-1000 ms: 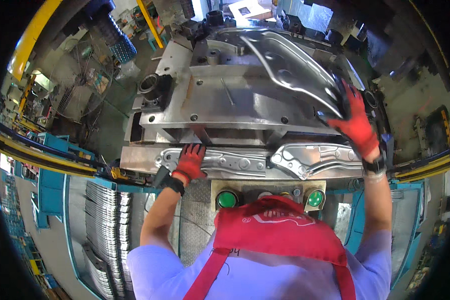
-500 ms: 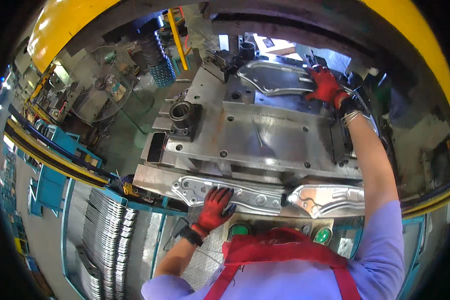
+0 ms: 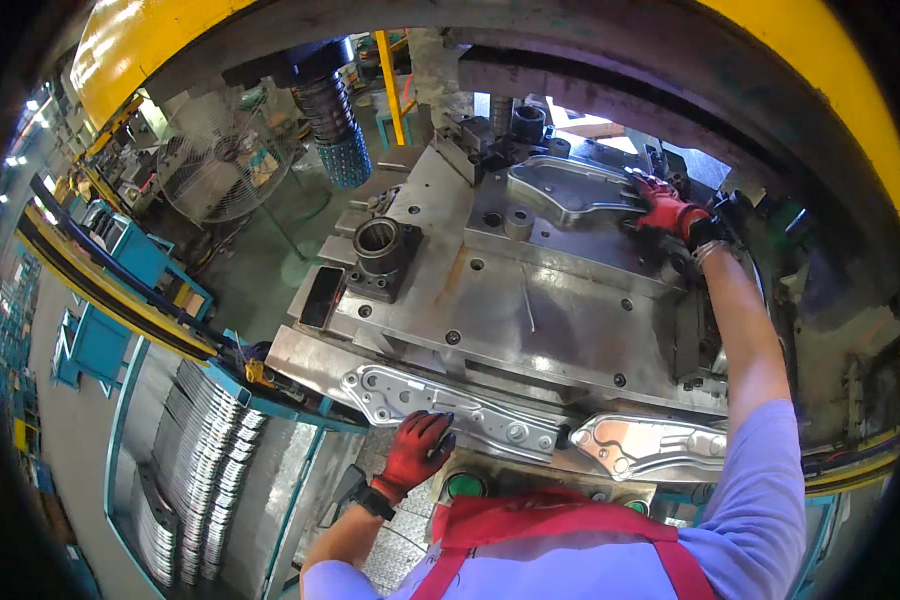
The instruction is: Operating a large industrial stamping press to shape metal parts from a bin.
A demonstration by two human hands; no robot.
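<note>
far left we see a teal rack (image 3: 275, 480) holding rows of stacked metal parts (image 3: 195, 470), with a caged fan (image 3: 225, 165) behind it. next, a hollow steel bushing (image 3: 378, 245) stands at the left corner of the die plate (image 3: 570, 310). our left hand (image 3: 415, 455), red glove, palm down, is at the near edge of the left panel (image 3: 505, 425): fingers loosely bent, nothing held, contact unclear. panel lies flat on the front ledge (image 3: 305, 360). green button (image 3: 465, 486) just below. another stamped panel (image 3: 565, 185) lies on the raised block at the far side of the plate; our right hand (image 3: 660, 205) is at its right end, fingers extended, can't tell if gripping. right panel (image 3: 655, 445) sits on the ledge, near the left one.
</note>
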